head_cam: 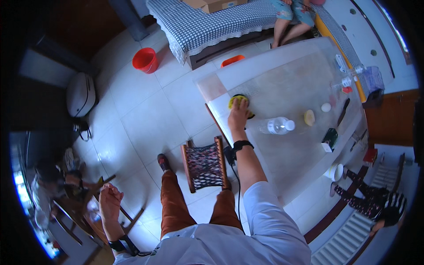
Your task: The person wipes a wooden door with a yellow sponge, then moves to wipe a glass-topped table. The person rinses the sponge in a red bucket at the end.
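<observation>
My right hand (238,116) is pressed on a yellow and black cloth or sponge (237,99) at the left edge of the table, which has a clear plastic cover (281,86). To its right a clear plastic bottle (277,126) lies on its side. Beyond the bottle are a pale yellow oval object (309,117), a white ball-like object (326,107) and a dark green and white box (329,140). My left hand (110,202) hangs at the left, its fingers curled, with nothing seen in it.
A folding stool with a woven seat (204,166) stands before my legs. A red bucket (144,61) is on the tiled floor. One person sits by the checked-cloth bed (218,26), another at lower right, a third by wooden chairs at left. A black cable (237,185) hangs beside the table.
</observation>
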A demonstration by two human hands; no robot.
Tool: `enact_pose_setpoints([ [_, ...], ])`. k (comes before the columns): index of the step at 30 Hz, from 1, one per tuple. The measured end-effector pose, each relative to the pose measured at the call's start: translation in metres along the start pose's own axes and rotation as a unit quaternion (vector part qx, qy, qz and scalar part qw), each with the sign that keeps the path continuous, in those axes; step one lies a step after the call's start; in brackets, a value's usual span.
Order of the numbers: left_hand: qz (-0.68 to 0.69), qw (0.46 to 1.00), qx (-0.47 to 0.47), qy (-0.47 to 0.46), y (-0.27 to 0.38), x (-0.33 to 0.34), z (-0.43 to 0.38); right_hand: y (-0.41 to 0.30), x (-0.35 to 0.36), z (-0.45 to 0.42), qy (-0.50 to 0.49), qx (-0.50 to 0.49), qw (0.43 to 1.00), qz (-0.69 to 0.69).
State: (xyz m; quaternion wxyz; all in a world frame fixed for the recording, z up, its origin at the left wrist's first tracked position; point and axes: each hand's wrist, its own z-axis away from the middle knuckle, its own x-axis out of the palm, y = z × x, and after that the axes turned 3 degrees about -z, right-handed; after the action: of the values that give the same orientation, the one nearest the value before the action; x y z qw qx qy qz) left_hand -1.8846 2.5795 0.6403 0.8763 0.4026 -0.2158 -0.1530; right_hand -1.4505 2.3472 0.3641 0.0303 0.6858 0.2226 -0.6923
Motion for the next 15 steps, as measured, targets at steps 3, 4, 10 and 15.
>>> enact_pose_setpoints([
  [3,-0.003,0.999,-0.025,-0.037,0.031,-0.03,-0.06,-0.016,0.002,-0.042,0.017,0.155,0.988,0.0],
  [4,-0.002,0.998,-0.032,-0.048,0.043,-0.045,-0.078,-0.02,0.005,-0.049,0.023,0.175,0.984,0.006],
  [10,-0.025,0.998,-0.049,-0.011,0.118,-0.1,-0.164,-0.079,0.037,-0.049,0.026,0.125,0.991,0.031],
  [15,-0.006,0.996,-0.083,-0.031,0.148,-0.096,-0.202,-0.08,0.02,-0.025,-0.007,0.049,0.999,-0.003],
])
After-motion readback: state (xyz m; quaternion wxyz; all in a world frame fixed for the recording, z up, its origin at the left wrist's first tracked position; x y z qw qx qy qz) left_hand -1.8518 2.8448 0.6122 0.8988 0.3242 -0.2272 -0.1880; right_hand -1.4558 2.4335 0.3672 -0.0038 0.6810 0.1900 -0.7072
